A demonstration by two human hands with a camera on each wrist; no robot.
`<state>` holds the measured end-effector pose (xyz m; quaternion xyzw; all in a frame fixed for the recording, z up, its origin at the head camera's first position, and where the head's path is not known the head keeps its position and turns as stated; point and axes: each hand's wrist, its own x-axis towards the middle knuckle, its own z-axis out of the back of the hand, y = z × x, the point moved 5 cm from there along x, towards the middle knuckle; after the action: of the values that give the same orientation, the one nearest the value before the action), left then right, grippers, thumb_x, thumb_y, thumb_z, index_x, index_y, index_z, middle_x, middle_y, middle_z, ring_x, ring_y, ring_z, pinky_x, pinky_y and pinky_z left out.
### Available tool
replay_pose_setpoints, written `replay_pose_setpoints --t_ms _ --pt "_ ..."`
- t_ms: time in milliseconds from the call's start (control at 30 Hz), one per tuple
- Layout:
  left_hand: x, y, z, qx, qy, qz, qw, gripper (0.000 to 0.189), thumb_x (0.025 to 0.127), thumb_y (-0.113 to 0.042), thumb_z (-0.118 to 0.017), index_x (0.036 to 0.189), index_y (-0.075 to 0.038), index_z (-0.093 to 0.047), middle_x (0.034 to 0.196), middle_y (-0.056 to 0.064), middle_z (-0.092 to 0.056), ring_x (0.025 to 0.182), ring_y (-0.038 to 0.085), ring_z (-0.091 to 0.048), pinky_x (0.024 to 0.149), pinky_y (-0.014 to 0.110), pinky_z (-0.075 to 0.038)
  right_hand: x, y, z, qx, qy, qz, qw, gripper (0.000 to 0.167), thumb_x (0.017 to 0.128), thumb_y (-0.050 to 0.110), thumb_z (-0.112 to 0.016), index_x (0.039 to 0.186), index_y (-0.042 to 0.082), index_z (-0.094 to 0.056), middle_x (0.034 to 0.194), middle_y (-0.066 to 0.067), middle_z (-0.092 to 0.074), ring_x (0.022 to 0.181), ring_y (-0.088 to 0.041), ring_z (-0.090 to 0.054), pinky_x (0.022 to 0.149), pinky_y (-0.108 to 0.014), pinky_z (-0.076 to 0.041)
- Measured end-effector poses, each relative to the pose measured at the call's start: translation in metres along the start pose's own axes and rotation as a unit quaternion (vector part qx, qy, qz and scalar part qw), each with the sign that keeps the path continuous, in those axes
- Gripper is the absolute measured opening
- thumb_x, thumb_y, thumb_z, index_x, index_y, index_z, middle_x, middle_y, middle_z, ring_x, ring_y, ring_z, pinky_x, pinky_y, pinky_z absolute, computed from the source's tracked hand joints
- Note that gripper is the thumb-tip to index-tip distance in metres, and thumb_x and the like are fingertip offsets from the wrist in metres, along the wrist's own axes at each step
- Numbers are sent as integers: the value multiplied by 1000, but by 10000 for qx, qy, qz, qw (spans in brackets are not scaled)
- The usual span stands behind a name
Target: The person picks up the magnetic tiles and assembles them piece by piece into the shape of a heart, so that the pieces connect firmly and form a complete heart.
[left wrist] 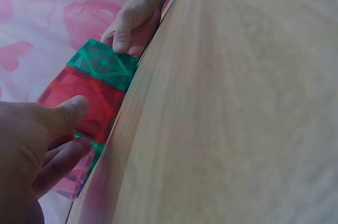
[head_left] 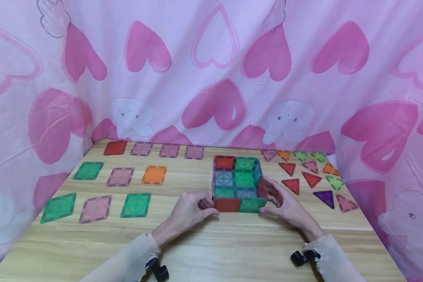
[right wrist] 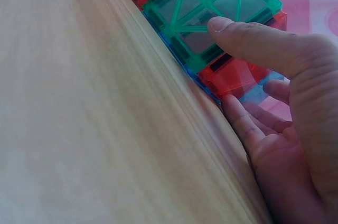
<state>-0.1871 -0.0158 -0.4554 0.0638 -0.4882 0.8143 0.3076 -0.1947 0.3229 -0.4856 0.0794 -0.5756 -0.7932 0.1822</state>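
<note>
An open-topped box of see-through magnetic tiles [head_left: 240, 204] stands on the wooden table, with green, blue and red squares in its floor and walls. At its front left corner, my left hand [head_left: 187, 211] has the thumb on the red front tile [left wrist: 92, 100] and the fingers round the left side, by a pink tile [left wrist: 76, 179]. My right hand [head_left: 292, 209] holds the front right corner. Its thumb lies on the green front tile [right wrist: 216, 2], while its fingers touch the red tile [right wrist: 235, 76] of the right wall.
Loose square tiles in red, pink, orange and green lie in rows on the left, among them a green square [head_left: 135, 205]. On the right are several triangle tiles, including a purple triangle [head_left: 325, 199]. A pink heart-print curtain [head_left: 176, 51] surrounds the table [head_left: 204, 250].
</note>
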Motion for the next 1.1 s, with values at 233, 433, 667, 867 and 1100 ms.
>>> replay_pose_setpoints --t_ms 233,433,667,867,1100 --pt "5 15 3 99 -112 632 9979 56 71 -32 -109 102 -15 -65 90 -3 -72 77 13 -69 67 25 -60 1 0 -1 2 -13 -38 10000 106 92 7 -92 176 17 -29 171 -21 -41 146 -6 -52 113 -16 -49" --pt "10 41 14 -97 532 1453 9879 107 60 -40 -113 147 -15 -54 135 1 -66 115 18 -65 100 35 -59 3 0 -3 7 28 33 10000 106 92 6 -91 176 17 -29 171 -21 -41 146 -7 -52 113 -17 -50" --pt "32 75 36 798 658 1309 9860 122 78 -42 -104 170 -6 -33 162 17 -46 136 34 -61 118 51 -53 -2 0 2 -102 16 40 9999 104 93 7 -91 176 19 -30 173 -21 -40 146 -3 -51 113 -15 -48" --pt "60 92 32 1614 399 987 9811 117 90 -52 -92 173 1 -27 175 25 -30 162 43 -31 131 60 -35 -3 1 4 -132 -16 65 9999 105 93 6 -91 176 17 -29 173 -21 -39 145 -2 -51 113 -15 -48" --pt "85 107 28 2304 256 879 9688 98 100 -51 -78 170 3 -33 177 27 -31 165 45 -28 135 59 -25 -1 0 -1 -70 33 95 9999 106 93 5 -90 177 16 -27 174 -22 -36 147 0 -49 114 -16 -48"
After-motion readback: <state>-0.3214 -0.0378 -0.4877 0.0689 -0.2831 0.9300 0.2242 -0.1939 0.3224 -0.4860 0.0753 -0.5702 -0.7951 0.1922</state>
